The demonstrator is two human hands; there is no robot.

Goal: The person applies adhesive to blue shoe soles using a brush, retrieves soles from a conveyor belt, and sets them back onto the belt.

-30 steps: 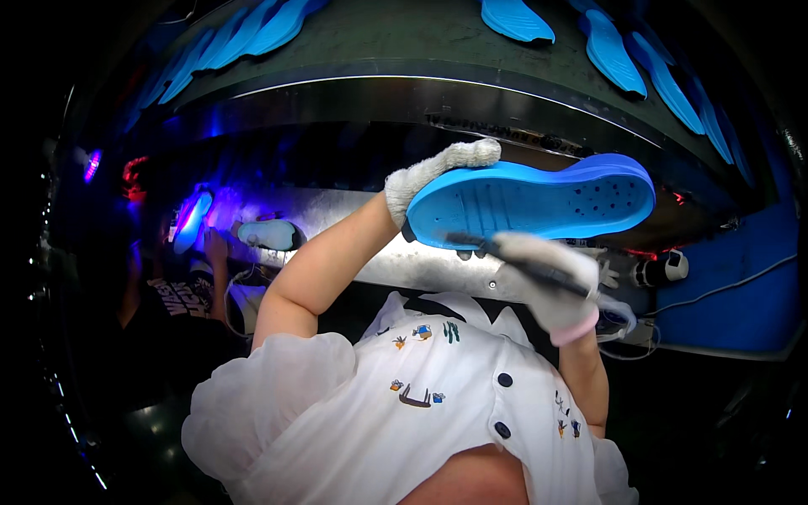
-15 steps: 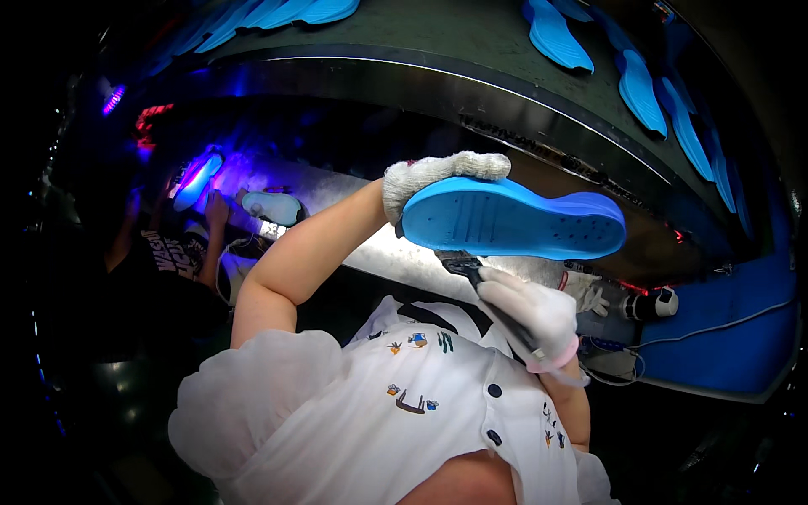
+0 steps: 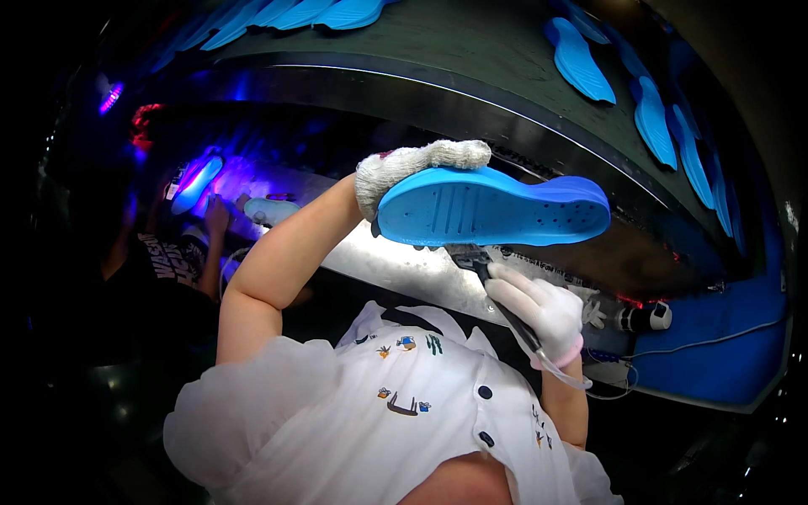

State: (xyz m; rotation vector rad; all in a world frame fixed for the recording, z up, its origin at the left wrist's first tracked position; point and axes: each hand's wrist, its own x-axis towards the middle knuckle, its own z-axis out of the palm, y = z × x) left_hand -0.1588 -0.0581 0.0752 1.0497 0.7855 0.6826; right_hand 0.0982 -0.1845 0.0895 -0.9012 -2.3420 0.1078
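Softly, the black brush should be slid along the lower edge of the bright blue, foot-shaped sole, mid-frame. The sole is held by the bent fingers of the left hand, in bumpy grey knit; the brush is gripped by the curled fingers of the right hand, in smooth white cloth. Grooves and round holes are seen inside the sole.

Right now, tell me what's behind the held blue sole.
Part of the bright metal bench shows beyond the blue sole; the left hand grips one end. Anything directly behind is covered.
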